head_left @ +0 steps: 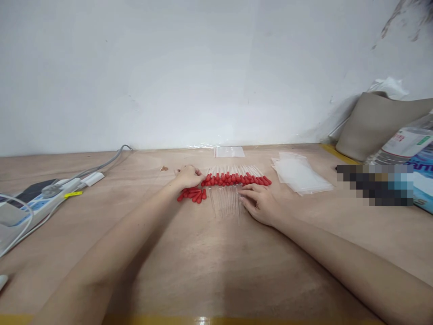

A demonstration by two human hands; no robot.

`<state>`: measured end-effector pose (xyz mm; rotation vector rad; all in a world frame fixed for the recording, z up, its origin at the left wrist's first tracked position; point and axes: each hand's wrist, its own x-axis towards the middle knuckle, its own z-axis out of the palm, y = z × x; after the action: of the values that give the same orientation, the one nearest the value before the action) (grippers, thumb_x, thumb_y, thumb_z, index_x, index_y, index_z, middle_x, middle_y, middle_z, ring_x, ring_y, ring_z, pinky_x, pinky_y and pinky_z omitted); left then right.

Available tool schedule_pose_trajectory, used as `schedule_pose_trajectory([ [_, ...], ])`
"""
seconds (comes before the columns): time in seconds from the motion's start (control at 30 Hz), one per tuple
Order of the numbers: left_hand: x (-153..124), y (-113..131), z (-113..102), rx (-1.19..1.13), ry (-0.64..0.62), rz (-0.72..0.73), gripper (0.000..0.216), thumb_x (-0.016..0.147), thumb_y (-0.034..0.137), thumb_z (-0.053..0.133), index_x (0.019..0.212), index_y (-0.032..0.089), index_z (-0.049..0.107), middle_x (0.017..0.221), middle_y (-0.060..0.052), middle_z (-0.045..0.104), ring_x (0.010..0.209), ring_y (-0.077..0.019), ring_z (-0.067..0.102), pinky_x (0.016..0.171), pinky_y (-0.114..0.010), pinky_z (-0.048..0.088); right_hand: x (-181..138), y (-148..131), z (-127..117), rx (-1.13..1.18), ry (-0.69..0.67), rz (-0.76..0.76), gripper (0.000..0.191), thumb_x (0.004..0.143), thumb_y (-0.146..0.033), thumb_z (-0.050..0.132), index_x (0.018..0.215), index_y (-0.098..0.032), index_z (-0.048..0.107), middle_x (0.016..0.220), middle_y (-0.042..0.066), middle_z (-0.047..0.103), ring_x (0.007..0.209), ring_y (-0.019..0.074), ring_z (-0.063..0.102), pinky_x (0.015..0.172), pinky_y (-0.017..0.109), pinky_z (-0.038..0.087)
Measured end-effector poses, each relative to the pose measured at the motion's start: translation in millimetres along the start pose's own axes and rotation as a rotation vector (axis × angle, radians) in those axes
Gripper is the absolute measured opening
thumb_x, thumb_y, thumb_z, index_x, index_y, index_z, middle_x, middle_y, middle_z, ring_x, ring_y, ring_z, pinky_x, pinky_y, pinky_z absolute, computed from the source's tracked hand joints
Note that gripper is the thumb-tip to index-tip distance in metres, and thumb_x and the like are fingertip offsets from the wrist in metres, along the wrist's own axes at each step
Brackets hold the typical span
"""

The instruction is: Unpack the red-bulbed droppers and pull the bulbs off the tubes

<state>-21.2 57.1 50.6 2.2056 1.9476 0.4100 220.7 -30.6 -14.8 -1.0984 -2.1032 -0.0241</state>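
At our tabletop (203, 266), white wall (189, 81) at twelve o'clock, we half-curled left hand (188, 176) and right hand (260, 204) by red bulbs (227, 179); each grip's hold was unclear.

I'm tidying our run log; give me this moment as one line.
left hand: by red bulbs | right hand: at right end of clear tubes | plastic bags: right of right hand

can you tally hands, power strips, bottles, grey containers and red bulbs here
Left hand and right hand: 2
Power strip: 1
Bottle: 1
Grey container: 1
Red bulbs: too overlapped to count exactly
Total without the bulbs: 5
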Motion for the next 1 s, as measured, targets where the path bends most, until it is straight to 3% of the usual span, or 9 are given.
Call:
schedule_pose_trajectory([
  [0.1, -1, 6, 0, -0.006, -0.028, -0.041, 0.020, 0.067, 0.034, 0.054, 0.057, 0.020, 0.064, 0.069, -0.006, 0.066, 0.085, -0.0282, 0.058, 0.087, -0.049, 0.031, 0, -2, -2, 0.026, -0.015, 0.019, 0.021, 0.081, -0.022, 0.047, 0.093, -0.019, 0.065, 0.094, 0.006, 0.065, 0.088, 0.0174, 0.058, 0.084, 0.037, 0.042],
  [0.33, -8, 8, -3, -0.069, 0.005, -0.115, 0.023, 0.072, 0.036, 0.049, 0.064, 0.018, 0.062, 0.069, -0.005, 0.065, 0.079, -0.0233, 0.058, 0.074, -0.035, 0.039, -3, -2, -7, 0.005, -0.037, 0.016, 0.022, 0.079, -0.032, 0.053, 0.093, -0.020, 0.065, 0.097, 0.006, 0.065, 0.092, 0.0194, 0.057, 0.084, 0.039, 0.041],
  [0.57, -15, -23, -12, -0.155, 0.139, -0.076, 0.015, 0.074, 0.033, 0.049, 0.074, 0.018, 0.051, 0.075, -0.002, 0.061, 0.071, -0.0156, 0.056, 0.062, -0.026, 0.040, -4, 1, -10, -0.024, -0.045, 0.042, 0.021, 0.080, -0.033, 0.052, 0.090, -0.020, 0.065, 0.092, 0.006, 0.065, 0.088, 0.0190, 0.057, 0.082, 0.037, 0.040],
  [0.7, -31, -33, -5, -0.289, 0.388, 0.071, 0.011, 0.073, 0.025, 0.051, 0.082, 0.018, 0.047, 0.079, -0.001, 0.058, 0.074, -0.0147, 0.057, 0.062, -0.025, 0.042, -3, 1, -9, -0.018, -0.048, 0.041, 0.020, 0.081, -0.033, 0.050, 0.089, -0.021, 0.065, 0.092, 0.006, 0.064, 0.088, 0.0194, 0.057, 0.081, 0.037, 0.040],
  [0.77, -47, -27, 2, -0.379, 0.472, 0.188, 0.016, 0.076, 0.023, 0.050, 0.091, 0.019, 0.045, 0.085, -0.002, 0.059, 0.077, -0.0142, 0.058, 0.064, -0.025, 0.044, -3, 0, -9, 0.003, 0.033, 0.036, 0.022, 0.082, -0.032, 0.049, 0.094, -0.021, 0.064, 0.094, 0.007, 0.062, 0.089, 0.0193, 0.056, 0.081, 0.037, 0.040],
  [0.9, -82, -2, 22, -0.424, 0.329, 0.482, 0.018, 0.083, 0.022, 0.045, 0.100, 0.020, 0.046, 0.092, -0.004, 0.062, 0.087, -0.0146, 0.059, 0.074, -0.027, 0.046, -2, -4, -15, -0.032, 0.265, 0.019, 0.036, 0.082, -0.035, 0.050, 0.114, -0.019, 0.053, 0.107, 0.011, 0.056, 0.100, 0.0212, 0.051, 0.085, 0.037, 0.038],
  [1.0, -95, 11, 38, -0.323, 0.306, 0.677, 0.016, 0.084, 0.020, 0.045, 0.100, 0.020, 0.050, 0.094, -0.004, 0.063, 0.088, -0.0154, 0.059, 0.077, -0.030, 0.046, -1, -8, -18, -0.151, 0.205, -0.090, 0.039, 0.081, -0.038, 0.052, 0.116, -0.021, 0.053, 0.109, 0.010, 0.057, 0.101, 0.0221, 0.050, 0.088, 0.040, 0.032],
])
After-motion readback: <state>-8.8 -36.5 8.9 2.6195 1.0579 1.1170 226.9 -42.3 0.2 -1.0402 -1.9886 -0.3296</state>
